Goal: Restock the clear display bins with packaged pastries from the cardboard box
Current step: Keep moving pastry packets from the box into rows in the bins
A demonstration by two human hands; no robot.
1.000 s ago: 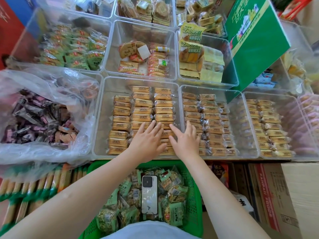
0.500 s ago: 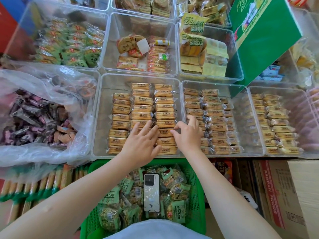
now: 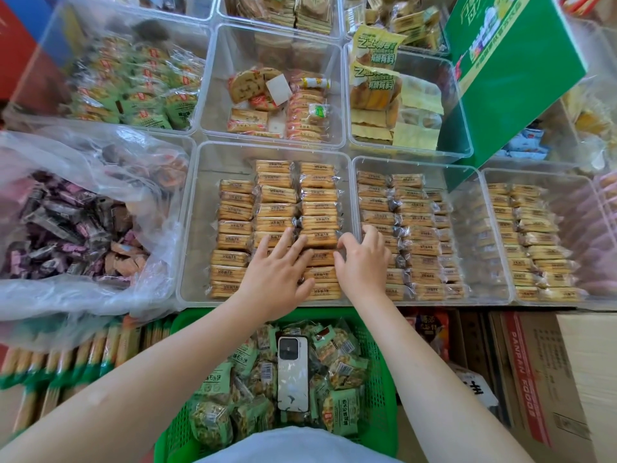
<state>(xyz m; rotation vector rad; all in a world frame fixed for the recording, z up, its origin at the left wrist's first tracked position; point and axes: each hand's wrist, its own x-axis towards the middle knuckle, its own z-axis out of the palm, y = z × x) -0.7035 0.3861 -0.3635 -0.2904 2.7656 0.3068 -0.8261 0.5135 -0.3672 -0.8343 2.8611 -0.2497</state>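
— How far along was the restocking judged to be?

— Well along. The middle bin [image 3: 197, 228] was seen packed with three columns of pastries [image 3: 277, 195]; only a strip at its 12 o'clock end was left bare. The bin [image 3: 474, 182] at its 3 o'clock side was filled likewise.

— And the hands?

— The left hand [image 3: 277, 272] was laid flat on the packs at the 6 o'clock end, fingers [image 3: 287, 242] straight and released, nothing grasped. The right hand [image 3: 364, 262] was set at the wall between the two bins, fingers curled onto the packs there; whether a pack was pinched could not be told.

— What was left?

— Straightening, it was judged, then topping up the half-empty bin [image 3: 213, 95] at 12 o'clock. The box [image 3: 547, 379] was seen at 4 o'clock, below the surface; its contents were hidden. A basket [image 3: 380, 389] with a phone [image 3: 293, 372] was lying at 6 o'clock.
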